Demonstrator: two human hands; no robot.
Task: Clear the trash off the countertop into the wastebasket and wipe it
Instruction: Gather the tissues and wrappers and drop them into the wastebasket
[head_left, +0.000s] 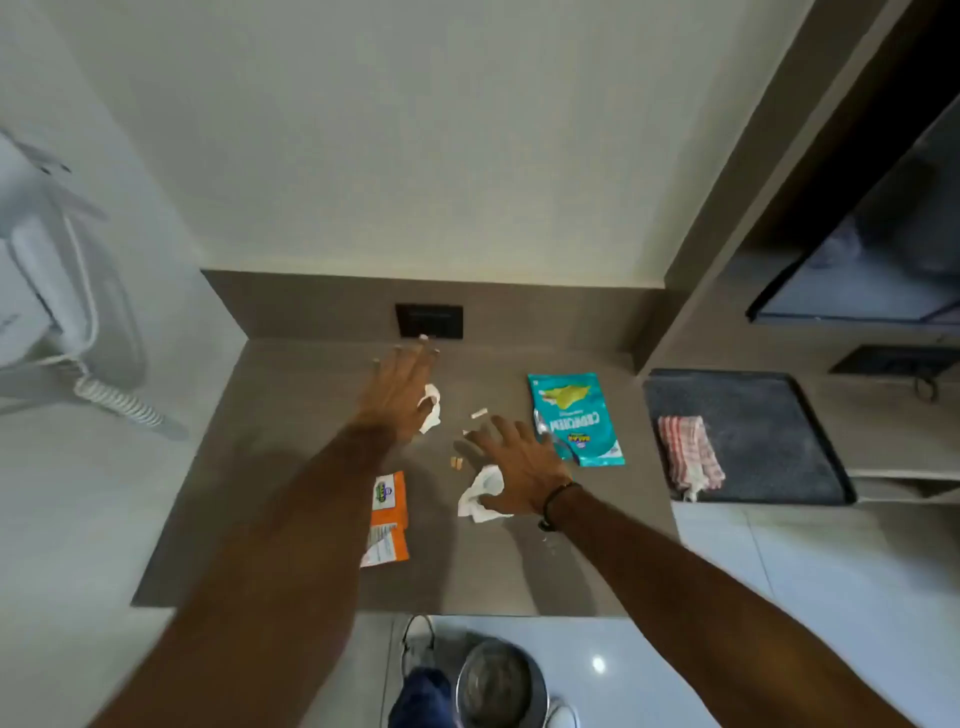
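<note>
Both arms reach out over the grey countertop (291, 467), and nothing has been picked up yet. The left hand (402, 395) hovers near the back edge with its fingers spread and loose, partly covering a crumpled white tissue (432, 410). The right hand (519, 467) is splayed flat toward the middle, palm down, its thumb side touching a second crumpled tissue (480, 493); it grips nothing.

The trash is scattered. A teal snack packet (574, 415) lies toward the right edge, just beyond the right hand's fingertips. An orange wrapper (388, 519) sits nearer the front edge, partly under the left forearm. Small scraps (479, 414) and orange crumbs (456, 463) lie between the hands. The wastebasket (498, 683) stands on the floor just below the front edge.

All of it looks featherlight. The tissues are soft and should bunch up in a closing fist. The packet and wrapper are thin and slick, likely easier pinched at a raised edge than pressed flat. The crumbs probably want sweeping to the front edge. A checked cloth (688, 454) waits on a dark tray (769, 395) on the side ledge to the right, for wiping.
</note>
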